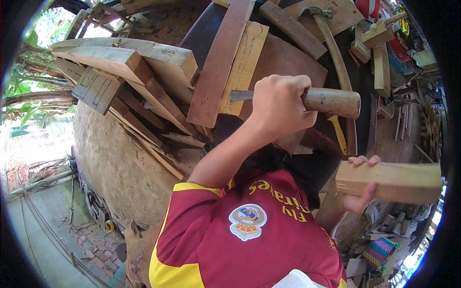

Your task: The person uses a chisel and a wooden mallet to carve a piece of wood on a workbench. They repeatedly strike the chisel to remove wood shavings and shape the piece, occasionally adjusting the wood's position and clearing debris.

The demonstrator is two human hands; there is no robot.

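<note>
My left hand is closed around a chisel, gripping it where the blade meets the thick round wooden handle. The flat metal blade points left, above a pale board with dark pencil-like lines. Off to the right, my right hand grips a squared wooden block near its left end, fingers over the top and thumb across the near side. The two hands are apart, and the chisel does not touch the block.
A claw hammer and a yellow-handled tool lie beyond my hands. A reddish-brown board lies beside the marked board. Long thick beams lean at the left. Wooden pieces and a colourful woven item are at the right.
</note>
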